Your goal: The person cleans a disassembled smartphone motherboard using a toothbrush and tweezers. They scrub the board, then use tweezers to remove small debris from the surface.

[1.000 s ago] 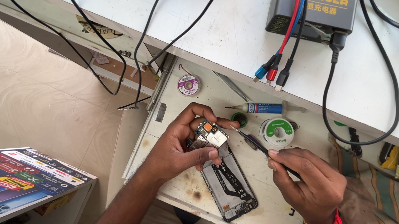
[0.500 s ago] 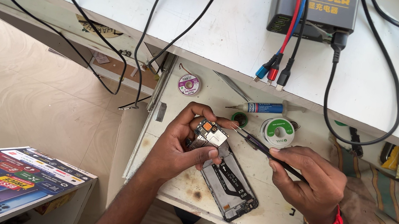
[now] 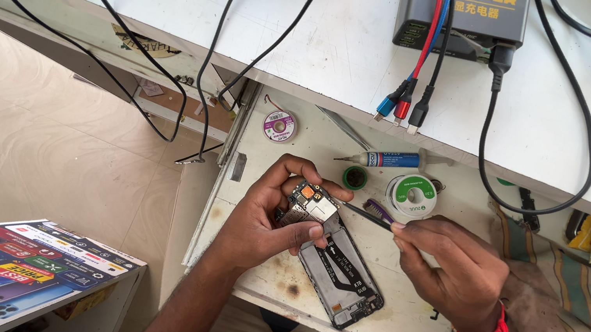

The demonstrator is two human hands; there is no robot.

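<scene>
Opened phone (image 3: pixel 343 276) lay at centre frame on a stained drawer top (image 3: pixel 269 280), back cover off, dark insides bare, left hand (image 3: pixel 267 221) gripped its small circuit board (image 3: pixel 309 206), right hand (image 3: pixel 453 266) pinched thin tweezers (image 3: pixel 367 215) touching the board

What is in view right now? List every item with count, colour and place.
circuit board: 1, metallic with an orange patch, in the left hand
phone frame: 1, black, on the pull-out tray
tweezers: 1, dark, in the right hand, tip at the board
pull-out tray: 1, stained white, under the bench
solder wick spools: 2, white with green, and pinkish, on the tray
small tube: 1, blue and white, tray back
charger box: 1, grey, on the bench
cable plugs: 3, blue, red, black, hanging over the bench edge
striped cloth: 1, green-brown, right
left hand: 1
right hand: 1, red wrist thread
</scene>
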